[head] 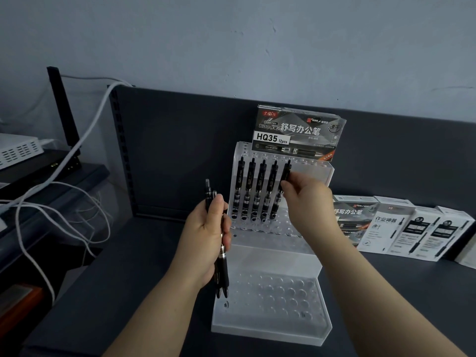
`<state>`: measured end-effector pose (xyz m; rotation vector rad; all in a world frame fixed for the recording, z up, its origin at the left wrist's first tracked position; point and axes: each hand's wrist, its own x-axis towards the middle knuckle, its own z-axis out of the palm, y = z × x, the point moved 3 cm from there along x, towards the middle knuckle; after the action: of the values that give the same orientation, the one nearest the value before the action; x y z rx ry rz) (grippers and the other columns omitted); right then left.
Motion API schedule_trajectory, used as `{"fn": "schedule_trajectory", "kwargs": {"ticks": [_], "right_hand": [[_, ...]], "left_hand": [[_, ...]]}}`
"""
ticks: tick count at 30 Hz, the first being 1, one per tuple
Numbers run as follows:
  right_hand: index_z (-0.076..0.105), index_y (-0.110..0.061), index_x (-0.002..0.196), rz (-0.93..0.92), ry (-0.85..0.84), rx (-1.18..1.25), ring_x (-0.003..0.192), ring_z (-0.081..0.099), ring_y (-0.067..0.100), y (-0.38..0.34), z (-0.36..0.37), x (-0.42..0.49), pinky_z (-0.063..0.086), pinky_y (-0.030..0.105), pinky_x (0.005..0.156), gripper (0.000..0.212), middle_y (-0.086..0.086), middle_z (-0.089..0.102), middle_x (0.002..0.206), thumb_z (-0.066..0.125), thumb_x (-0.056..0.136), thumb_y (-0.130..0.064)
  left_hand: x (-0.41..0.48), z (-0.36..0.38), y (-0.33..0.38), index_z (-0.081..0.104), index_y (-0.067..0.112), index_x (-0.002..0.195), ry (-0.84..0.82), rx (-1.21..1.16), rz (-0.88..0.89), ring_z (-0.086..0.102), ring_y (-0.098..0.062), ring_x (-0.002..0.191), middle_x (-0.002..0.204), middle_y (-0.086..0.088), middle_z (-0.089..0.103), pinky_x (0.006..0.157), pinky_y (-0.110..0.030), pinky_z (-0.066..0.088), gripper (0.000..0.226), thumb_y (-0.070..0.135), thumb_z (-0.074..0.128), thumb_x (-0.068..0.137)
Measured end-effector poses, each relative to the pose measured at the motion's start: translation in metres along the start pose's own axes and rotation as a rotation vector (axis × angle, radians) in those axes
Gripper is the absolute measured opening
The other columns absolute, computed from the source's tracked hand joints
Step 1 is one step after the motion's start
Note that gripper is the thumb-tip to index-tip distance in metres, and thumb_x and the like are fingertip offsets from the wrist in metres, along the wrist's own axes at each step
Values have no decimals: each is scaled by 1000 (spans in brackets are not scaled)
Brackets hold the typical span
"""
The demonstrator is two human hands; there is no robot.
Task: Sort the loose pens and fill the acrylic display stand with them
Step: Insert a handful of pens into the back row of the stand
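A clear acrylic display stand with stepped tiers of round holes stands on the dark table in front of me. Several black pens stand upright in its upper back row. My right hand pinches the rightmost pen in that row, its lower end at the stand's holes. My left hand is to the left of the stand, closed around a small bundle of black pens held upright, tips down.
A grey HQ35 pen box sits on top of the stand's back. More pen boxes lie in a row on the table to the right. White cables and a white device are on the left shelf. A dark panel backs the table.
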<state>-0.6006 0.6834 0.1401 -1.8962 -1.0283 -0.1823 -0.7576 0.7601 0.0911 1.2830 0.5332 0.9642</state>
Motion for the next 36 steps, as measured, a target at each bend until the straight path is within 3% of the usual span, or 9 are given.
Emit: {"fn": "schedule_trajectory", "kwargs": {"ticks": [5,13,17,19,21,25,31,34,36], "right_hand": [[55,-12,124,15,4,-22,94,63,19,5,1,3,40,21,73,30,3,68,113,50,95,-20],[59,-11,114,2,-29,-92,92,63,23,6,5,5,44,26,74,24,5,69,105,52,94,-22],[52,-14,119,24,-29,-22,80,54,12,3,1,2,38,21,68,30,2,64,102,56,92,-24],[53,-19,108,-16,2,56,74,52,6,-6,-6,-7,37,14,60,21,-2,60,94,60,89,-26],[56,-23,90,-65,-112,144,67,53,1,-17,-6,-22,40,10,56,9,-8,60,79,64,86,-27],[58,-28,76,-86,-506,298,58,51,-1,-32,8,-51,44,13,56,15,-9,59,67,73,77,-27],[58,-27,73,-104,-512,228,58,50,1,-21,2,-47,44,15,56,18,-10,57,64,74,74,-21],[58,-24,74,-151,-463,144,58,50,2,-21,-3,-49,42,13,54,10,-10,56,66,67,76,-19],[59,-21,77,-175,-437,104,61,50,3,-21,-5,-49,40,12,53,5,-10,57,70,64,78,-20]], "left_hand": [[-1,5,1,55,14,85,-22,-2,16,40,-9,47,59,2,45,44,-21,36,32,44,45,88],[-1,12,5,51,12,81,-26,7,18,41,-9,47,58,4,46,45,-21,36,39,51,48,77],[-2,15,9,52,14,82,-12,-32,8,42,-9,48,58,4,45,46,-21,36,38,51,49,78],[-3,17,10,52,15,82,-2,-72,-10,42,-9,49,57,5,45,47,-21,37,36,50,51,78],[-3,20,10,53,15,81,15,-116,-23,43,-10,51,56,5,46,48,-22,37,35,49,52,78],[-4,30,11,55,13,76,70,-215,-60,50,-12,56,58,2,47,53,-26,46,32,45,53,83],[-9,44,6,54,13,73,117,-254,-85,53,-9,50,58,2,48,46,-22,48,31,40,52,88],[-10,53,3,55,11,81,143,-222,-51,59,-13,66,68,-1,54,61,-25,51,31,41,50,90],[-10,57,0,59,11,97,163,-202,-53,64,-16,84,84,-3,64,74,-30,51,38,47,45,91]]}}
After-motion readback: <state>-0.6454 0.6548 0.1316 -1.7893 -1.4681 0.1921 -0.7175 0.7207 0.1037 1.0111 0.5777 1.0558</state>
